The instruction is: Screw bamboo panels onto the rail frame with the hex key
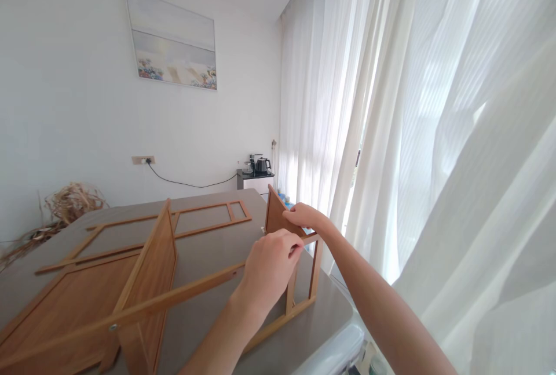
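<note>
A partly joined wooden frame stands on its side on the grey-covered table. My left hand (pixel 273 259) is closed over its long wooden rail (pixel 191 292), near the far right corner; the palm and fingers hide that stretch of rail. Just beyond it, my right hand (pixel 306 215) grips the edge of a small wooden panel (pixel 274 213) that stands upright at this end. The panel's lower part is hidden behind my left hand. Toward the left, a larger wooden panel (pixel 158 259) rises upright under the same rail, with a metal fastener (pixel 113 327) at the joint.
An open wooden frame (pixel 208 209) and a flat wooden panel (pixel 82 291) lie on the grey table cover (pixel 217 247). Dried stalks (pixel 73 204) rest at the left. A black kettle (pixel 262 165) stands on a cabinet at the back; white curtains (pixel 330 102) hang close on the right.
</note>
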Available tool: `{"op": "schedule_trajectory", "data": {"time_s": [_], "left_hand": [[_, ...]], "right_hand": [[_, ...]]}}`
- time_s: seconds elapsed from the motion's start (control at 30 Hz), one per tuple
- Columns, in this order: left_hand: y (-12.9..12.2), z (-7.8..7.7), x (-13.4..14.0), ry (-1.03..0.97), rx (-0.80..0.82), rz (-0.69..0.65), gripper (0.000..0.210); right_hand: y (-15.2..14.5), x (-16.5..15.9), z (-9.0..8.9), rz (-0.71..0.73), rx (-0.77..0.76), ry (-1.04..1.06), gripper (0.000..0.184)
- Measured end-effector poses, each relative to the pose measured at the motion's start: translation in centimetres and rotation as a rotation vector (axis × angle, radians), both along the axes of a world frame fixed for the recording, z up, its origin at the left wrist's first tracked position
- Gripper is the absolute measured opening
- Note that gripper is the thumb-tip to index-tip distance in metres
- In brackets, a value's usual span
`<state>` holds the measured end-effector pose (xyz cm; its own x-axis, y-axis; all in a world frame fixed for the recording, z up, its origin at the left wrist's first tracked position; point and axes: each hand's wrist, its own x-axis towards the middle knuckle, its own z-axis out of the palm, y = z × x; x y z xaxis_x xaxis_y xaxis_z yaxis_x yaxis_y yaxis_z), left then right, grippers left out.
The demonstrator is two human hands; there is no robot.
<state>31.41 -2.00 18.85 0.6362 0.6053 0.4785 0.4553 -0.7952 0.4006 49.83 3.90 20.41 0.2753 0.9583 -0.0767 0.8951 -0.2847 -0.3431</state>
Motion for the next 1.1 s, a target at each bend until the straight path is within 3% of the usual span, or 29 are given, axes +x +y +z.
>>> {"op": "schedule_trajectory", "data": {"time_s": [0.13, 0.3, 0.57, 0.8, 1.1], "left_hand": [[0.0, 0.0, 0.1, -0.011, -0.039, 0.043, 0.021], [0.3, 0.5, 0.4, -0.006, -0.091, 0.144, 0.003], [0.2, 1.0, 0.5, 0.182, -0.058, 0.196, 0.03], [0.2, 0.8, 0.6, 0.215, -0.046, 0.214, 0.032], [0.5, 0.5, 0.5, 0.237, -0.056, 0.201, 0.032]], "right_hand": [[-0.1, -0.1, 0.0, -0.003, 0.032, -0.012, 0.034], [-0.1, -0.2, 0.0, 0.005, 0.05, -0.016, 0.036], [1.0, -0.1, 0.1, 0.024, 0.003, -0.037, 0.031], [2.8, -0.4, 0.3, 0.028, 0.006, -0.068, 0.03], [1.8, -2.8, 0.5, 0.065, 0.1, -0.049, 0.031]]}}
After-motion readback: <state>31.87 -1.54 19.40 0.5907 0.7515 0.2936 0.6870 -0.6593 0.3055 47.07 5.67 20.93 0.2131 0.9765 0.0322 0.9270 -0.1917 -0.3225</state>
